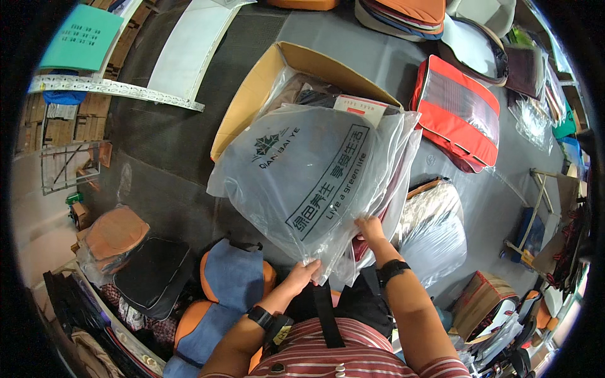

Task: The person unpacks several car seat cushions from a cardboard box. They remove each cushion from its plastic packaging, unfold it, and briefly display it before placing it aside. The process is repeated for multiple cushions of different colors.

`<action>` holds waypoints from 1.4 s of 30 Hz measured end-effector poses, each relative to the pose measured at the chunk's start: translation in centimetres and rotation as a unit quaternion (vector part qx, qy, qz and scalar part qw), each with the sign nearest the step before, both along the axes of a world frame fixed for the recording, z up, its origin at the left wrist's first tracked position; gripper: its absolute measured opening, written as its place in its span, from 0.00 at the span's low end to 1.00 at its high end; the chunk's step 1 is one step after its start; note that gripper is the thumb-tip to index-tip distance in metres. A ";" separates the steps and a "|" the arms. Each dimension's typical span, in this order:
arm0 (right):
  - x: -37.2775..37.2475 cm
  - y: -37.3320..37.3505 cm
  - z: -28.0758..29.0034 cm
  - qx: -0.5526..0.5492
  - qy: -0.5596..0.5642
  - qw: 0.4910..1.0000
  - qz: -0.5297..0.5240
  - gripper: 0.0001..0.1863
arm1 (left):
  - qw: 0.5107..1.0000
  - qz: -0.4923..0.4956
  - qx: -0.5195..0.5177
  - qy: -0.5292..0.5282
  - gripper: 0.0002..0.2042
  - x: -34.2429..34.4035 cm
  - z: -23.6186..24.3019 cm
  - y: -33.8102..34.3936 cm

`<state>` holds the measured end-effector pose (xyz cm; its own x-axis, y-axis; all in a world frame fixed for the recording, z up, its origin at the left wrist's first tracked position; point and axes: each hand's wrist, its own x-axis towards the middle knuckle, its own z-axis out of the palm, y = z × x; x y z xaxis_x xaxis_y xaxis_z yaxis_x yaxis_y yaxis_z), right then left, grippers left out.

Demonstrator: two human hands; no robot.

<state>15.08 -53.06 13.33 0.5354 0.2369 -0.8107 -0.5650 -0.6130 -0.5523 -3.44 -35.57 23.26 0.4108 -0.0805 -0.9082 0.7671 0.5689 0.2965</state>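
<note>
A frosted plastic bag (271, 183) with dark printing and a flat grey item inside lies slanted over an open cardboard box (242, 107). My left hand (305, 275) is closed on the bag's near edge. My right hand (370, 230) is closed on its right edge, beside more layers of clear plastic and a strip of dark red. Inside the box, a white card with a red patch (362, 108) and dark wrapped things show behind the bag. The bag hides most of the box's contents.
Right of the box sits a red zippered case (460, 113); nearer me is a plastic-wrapped cushion (432, 233). Blue and orange cushions (233, 274) and a black cushion (154, 277) lie at my left. Stacked orange cushions (413, 12) stand at the far side. Another carton (485, 305) is at lower right.
</note>
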 end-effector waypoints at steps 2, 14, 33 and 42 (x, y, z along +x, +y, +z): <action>1.5 1.6 5.0 -0.040 0.082 0.996 -0.014 0.13 | 0.999 -0.005 0.004 -0.031 0.11 -1.1 -1.2 0.8; -2.3 -1.5 15.9 0.110 0.107 0.973 -0.172 0.12 | 0.963 0.212 -0.137 0.099 0.43 0.2 3.0 4.9; -3.0 -4.5 20.2 0.234 0.124 0.938 -0.223 0.10 | 0.977 0.187 0.066 0.078 0.17 2.8 5.2 12.4; -1.4 -12.4 20.9 0.192 0.120 0.943 -0.245 0.10 | 0.966 0.065 0.175 -0.177 0.18 5.6 19.1 1.2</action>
